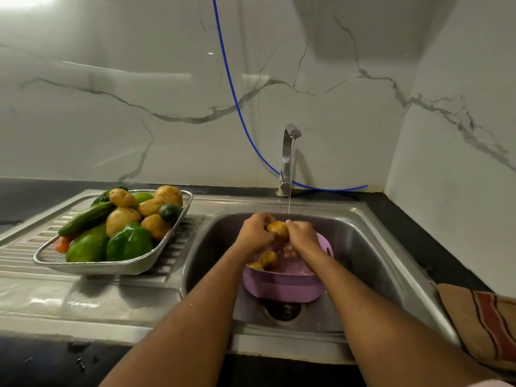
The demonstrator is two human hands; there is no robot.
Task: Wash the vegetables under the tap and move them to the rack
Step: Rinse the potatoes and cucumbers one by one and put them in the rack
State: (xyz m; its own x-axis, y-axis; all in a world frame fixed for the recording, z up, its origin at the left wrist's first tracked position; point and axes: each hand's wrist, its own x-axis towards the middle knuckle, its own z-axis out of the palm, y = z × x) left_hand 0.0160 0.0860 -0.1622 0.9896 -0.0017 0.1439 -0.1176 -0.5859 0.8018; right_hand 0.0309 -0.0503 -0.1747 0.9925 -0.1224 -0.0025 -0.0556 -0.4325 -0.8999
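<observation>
Over the steel sink (363, 247), my left hand (255, 233) and my right hand (303, 237) both grip one yellow-brown potato (277, 229). A thin stream of water from the chrome tap (289, 157) falls just beside it, onto my right fingers. Below my hands a purple colander (282, 286) sits in the sink with a few more potatoes (266, 259) in it. On the drainboard to the left, a metal mesh rack (111, 265) holds several potatoes, green peppers, cucumbers and a carrot.
A blue hose (237, 107) hangs down the marble wall and runs behind the tap. A striped brown cloth (485, 322) lies on the counter's right edge. The sink drain (282, 310) shows under the colander. The ribbed drainboard (25, 255) is wet.
</observation>
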